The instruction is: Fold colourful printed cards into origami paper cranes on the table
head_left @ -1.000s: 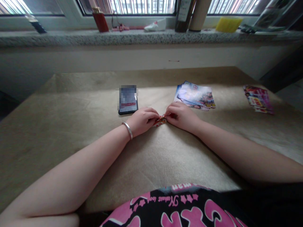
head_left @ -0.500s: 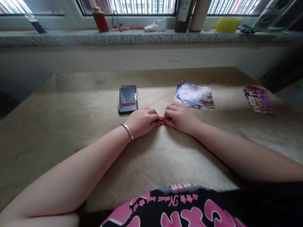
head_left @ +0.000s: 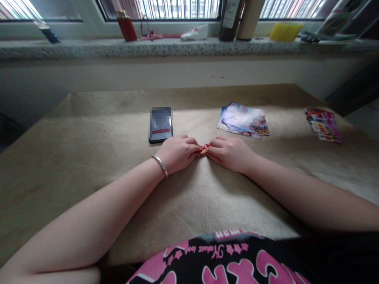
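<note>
Between my hands, low over the table, is a small red-and-white printed piece (head_left: pixel 203 150), perhaps folded paper; the fingers cover most of it. My left hand (head_left: pixel 179 152), with a silver bangle on the wrist, pinches its left end. At the right end, the fingers of my right hand (head_left: pixel 229 153) are closed on it too. A phone (head_left: pixel 160 128) lies just beyond my left hand, its screen partly blurred out. Past my right hand rests a fanned stack of printed cards (head_left: pixel 244 120).
Several pink and red printed packets or cards (head_left: pixel 322 124) lie at the right of the tan table (head_left: pixel 89 150). Along the stone windowsill (head_left: pixel 97 49) stand a red bottle (head_left: pixel 126 27), a dark bottle (head_left: pixel 230 19), a beige cylinder (head_left: pixel 249 19) and a yellow block (head_left: pixel 286 31).
My right hand has shifted slightly toward me, and its fingers lie flatter over the piece. More of the red print shows between the hands. My left hand has barely moved.
</note>
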`<state>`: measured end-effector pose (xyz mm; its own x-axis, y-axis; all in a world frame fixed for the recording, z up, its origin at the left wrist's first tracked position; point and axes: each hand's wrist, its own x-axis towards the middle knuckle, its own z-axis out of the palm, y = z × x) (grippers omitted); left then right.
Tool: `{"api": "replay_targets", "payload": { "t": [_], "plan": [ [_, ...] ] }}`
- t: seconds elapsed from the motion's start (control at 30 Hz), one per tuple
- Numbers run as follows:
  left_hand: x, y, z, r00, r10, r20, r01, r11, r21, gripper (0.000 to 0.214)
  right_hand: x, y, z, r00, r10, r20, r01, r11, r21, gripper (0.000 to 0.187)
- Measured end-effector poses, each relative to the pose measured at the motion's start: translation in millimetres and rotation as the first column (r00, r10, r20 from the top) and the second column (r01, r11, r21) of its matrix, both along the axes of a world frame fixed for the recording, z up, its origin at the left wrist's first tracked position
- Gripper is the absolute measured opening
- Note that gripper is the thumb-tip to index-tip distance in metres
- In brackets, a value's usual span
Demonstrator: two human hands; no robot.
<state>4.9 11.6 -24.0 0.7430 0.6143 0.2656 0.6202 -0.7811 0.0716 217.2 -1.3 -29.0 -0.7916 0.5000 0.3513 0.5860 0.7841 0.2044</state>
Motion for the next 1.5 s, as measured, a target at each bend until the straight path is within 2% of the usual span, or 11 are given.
{"api": "replay_targets", "payload": {
  "t": [0.27,0.47,0.6,0.77,0.9,1.07,1.2,1.5],
  "plan": [
    [0,2,-2.2,0.999,-0.051,-0.003,0.051,0.998,0.039,0.022,1,-7,0.8,0.997,-0.066,0.036,0.068,0.996,-0.058,0.023],
    [0,0,-2.3,0.995,-0.074,0.06,0.074,0.997,-0.005,0.02,3,0,-4.2,0.992,-0.1,-0.077,0.096,0.993,-0.063,0.023],
    [0,-3,-2.2,0.998,-0.047,0.029,0.047,0.999,-0.021,0.024,6,11,-6.0,0.982,-0.088,-0.168,0.068,0.99,-0.126,0.027],
    [3,-6,-2.2,0.998,-0.051,0.03,0.05,0.999,0.017,0.021,8,14,-2.8,0.986,-0.04,-0.161,0.021,0.992,-0.122,0.028],
    [3,-5,-0.9,0.997,-0.074,-0.004,0.074,0.997,-0.018,0.021,8,11,-1.7,0.986,-0.041,-0.161,0.023,0.993,-0.114,0.027],
    [4,-5,0.8,0.999,-0.041,-0.009,0.041,0.998,-0.055,0.031,9,11,-3.1,0.984,-0.064,-0.166,0.037,0.987,-0.158,0.026],
    [4,-4,0.4,0.999,-0.047,0.01,0.047,0.997,-0.068,0.028,8,8,-2.2,0.978,-0.091,-0.189,0.055,0.981,-0.185,0.023],
    [4,-9,0.5,1.0,-0.013,0.008,0.013,0.998,-0.055,0.032,7,5,-1.2,0.979,-0.117,-0.168,0.091,0.984,-0.155,0.024]
  ]
}}
